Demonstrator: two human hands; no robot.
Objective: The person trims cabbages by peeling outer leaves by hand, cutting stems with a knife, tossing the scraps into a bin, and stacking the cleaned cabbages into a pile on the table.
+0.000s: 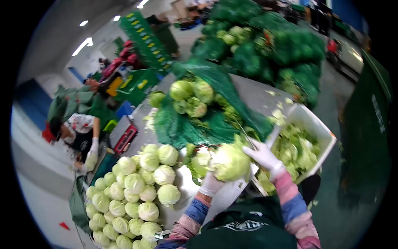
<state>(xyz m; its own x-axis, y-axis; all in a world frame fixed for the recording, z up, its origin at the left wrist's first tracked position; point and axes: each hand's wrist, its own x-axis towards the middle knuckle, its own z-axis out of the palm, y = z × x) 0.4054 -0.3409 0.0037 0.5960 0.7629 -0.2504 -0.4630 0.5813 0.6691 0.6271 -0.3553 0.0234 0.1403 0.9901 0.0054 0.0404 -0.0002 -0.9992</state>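
Observation:
A large pale green cabbage with loose outer leaves rests in my left hand, which wears a white glove and grips it from below. My right hand, also gloved, is closed around a knife whose thin blade points up and away along the cabbage's leafy top. Just left of the held cabbage, another head with dark outer leaves lies on the metal table. Several untrimmed cabbages sit beyond in an opened green mesh bag.
Trimmed cabbages are piled at the table's left. A white bin of leaf scraps stands at my right. Full green mesh sacks are stacked behind the table. A co-worker works at the far left, near a red-framed scale.

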